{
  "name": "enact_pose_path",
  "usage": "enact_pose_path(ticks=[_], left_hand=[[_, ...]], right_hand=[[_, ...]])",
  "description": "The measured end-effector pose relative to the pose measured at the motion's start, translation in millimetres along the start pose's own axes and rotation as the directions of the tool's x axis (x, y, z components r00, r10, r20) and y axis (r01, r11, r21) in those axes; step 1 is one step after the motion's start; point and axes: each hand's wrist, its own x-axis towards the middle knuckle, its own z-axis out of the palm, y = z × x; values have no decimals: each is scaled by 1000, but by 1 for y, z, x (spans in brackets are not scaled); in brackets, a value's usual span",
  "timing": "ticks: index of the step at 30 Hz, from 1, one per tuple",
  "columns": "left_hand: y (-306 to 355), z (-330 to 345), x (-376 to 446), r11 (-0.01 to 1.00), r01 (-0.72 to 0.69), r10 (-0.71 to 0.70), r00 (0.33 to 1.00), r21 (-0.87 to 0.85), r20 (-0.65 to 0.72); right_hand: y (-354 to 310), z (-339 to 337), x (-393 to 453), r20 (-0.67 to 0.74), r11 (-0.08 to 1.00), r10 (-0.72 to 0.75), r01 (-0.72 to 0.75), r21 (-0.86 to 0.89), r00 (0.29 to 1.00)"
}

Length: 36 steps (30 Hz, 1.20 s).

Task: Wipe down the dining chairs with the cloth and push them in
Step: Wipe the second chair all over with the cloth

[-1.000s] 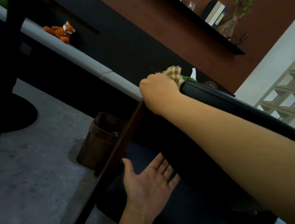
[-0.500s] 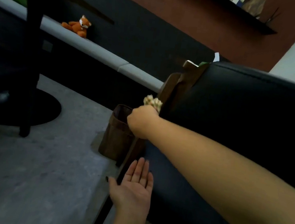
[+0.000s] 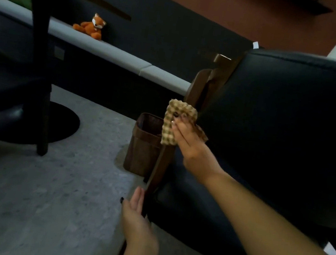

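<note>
A: Cloth (image 3: 179,122) sits high on the brown wooden frame (image 3: 198,88) of the dining chair (image 3: 280,132), at the left edge of its black padded back. It is a tan checked piece, bunched and folded over the post.

B: Which of the 2 hands has it?

A: The right hand (image 3: 190,145). Its arm crosses in from the lower right, and its fingers (image 3: 181,127) lie fairly straight on the cloth, pressing it against the frame. Whether the thumb curls round behind the cloth, I cannot tell.

B: And the other hand?

A: The left hand (image 3: 134,211) is lower down, well below the cloth, just beside the chair's wooden leg (image 3: 155,177). Its fingers are straight and together, edge-on to the camera, with nothing held. It seems to touch the leg, but I cannot be sure.

B: What lies round the chair?

A: A brown woven basket (image 3: 145,145) stands on the grey speckled floor (image 3: 45,196) just behind the leg. Farther back runs a long bench (image 3: 117,53) with a pale grey cushion, and an orange toy fox (image 3: 91,27) lies on it. At the left stands a dark pedestal table (image 3: 41,23) with a round base.
</note>
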Motion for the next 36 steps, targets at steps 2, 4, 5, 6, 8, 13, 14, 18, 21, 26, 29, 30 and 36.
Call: enact_pose_path(ticks=[2, 4, 5, 6, 8, 13, 14, 18, 21, 26, 29, 30, 36], left_hand=[[0, 1, 0, 1000, 2, -2, 1000, -14, 26], [2, -2, 3, 999, 4, -2, 999, -39, 45], [2, -3, 3, 999, 2, 0, 999, -44, 45], [1, -4, 3, 999, -4, 6, 999, -45, 44], [-1, -5, 0, 998, -20, 23, 999, -60, 48], [-2, -15, -1, 983, -1, 12, 998, -184, 58], [-1, -17, -1, 980, 2, 11, 998, -201, 62], [-5, -23, 1, 971, 2, 13, 998, -240, 63], [-14, -24, 0, 971, -4, 6, 1000, -238, 5], [-35, -34, -5, 984, 45, -59, 995, -172, -82], [-47, -42, -9, 984, 59, -78, 991, -165, -112], [-50, -43, -10, 986, 64, -83, 990, -154, -118], [-54, -50, -15, 997, 44, -55, 986, -68, -160]], right_hand=[[-15, 14, -8, 9, 987, -20, 18, 158, 1000], [-30, 26, -28, 69, 943, -126, 98, 319, 990], [-34, 28, -39, 106, 919, -181, 130, 371, 978], [-35, 28, -48, 135, 900, -220, 148, 410, 966], [-35, 25, -54, 171, 881, -219, 119, 457, 961], [-49, 16, -66, 185, 817, -196, 56, 574, 963], [-51, 13, -71, 190, 820, -206, 63, 569, 960], [-61, 5, -61, 182, 845, -274, 146, 514, 944], [-76, 9, -46, 118, 821, -412, 313, 477, 903], [-83, 11, -51, -30, 719, -605, 562, 408, 796], [-87, 11, -53, 10, 702, -676, 640, 314, 737], [-91, 13, -52, 67, 743, -655, 626, 235, 752], [-107, 11, -65, 296, 820, -550, 572, 15, 781]])
